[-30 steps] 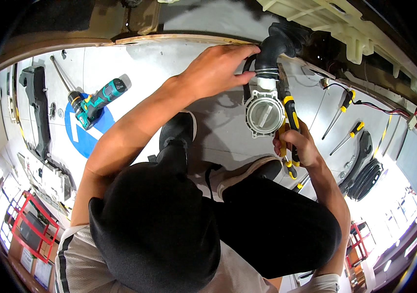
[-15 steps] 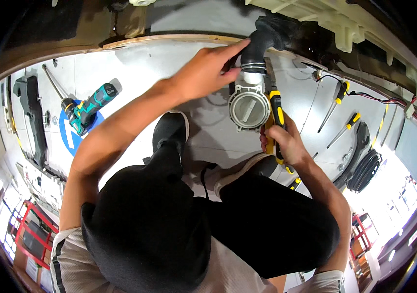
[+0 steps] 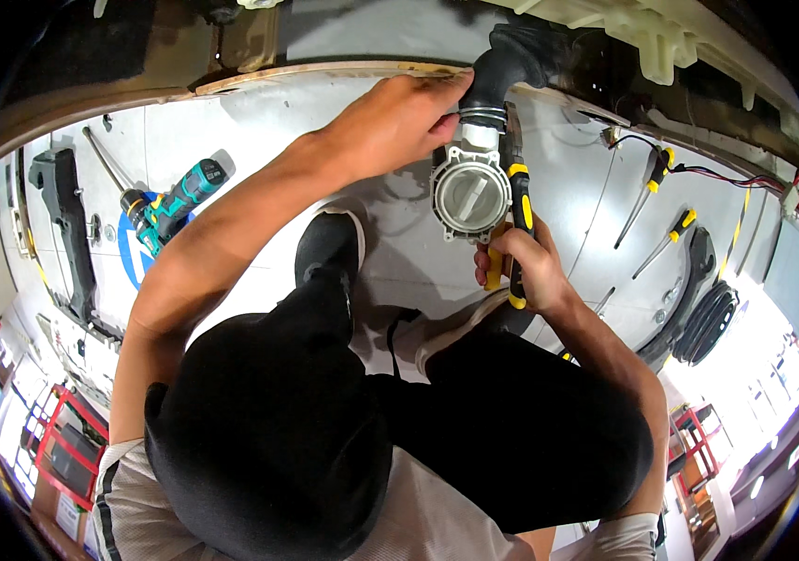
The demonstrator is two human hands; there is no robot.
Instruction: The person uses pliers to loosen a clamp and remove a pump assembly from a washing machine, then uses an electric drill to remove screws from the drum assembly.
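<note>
A ribbed black rubber hose bends down from the underside of the machine's frame. A metal hose clamp circles its lower end, on the neck of a white pump housing with a round cap. My left hand grips the hose's left side, index finger and thumb against it and the other fingers hidden. My right hand is wrapped round the handles of black-and-yellow pliers, held upright just right of the pump. Their jaws reach up beside the clamp; whether they bite it I cannot tell.
On the tiled floor at left lie a teal cordless drill and a long black part. Two yellow-handled screwdrivers, a curved black part and a coiled black hose lie at right. The machine's frame edge spans the top.
The pump housing has shifted slightly left and up. My right hand and the pliers have moved left and up with it, and my left index finger has bent more against the hose.
</note>
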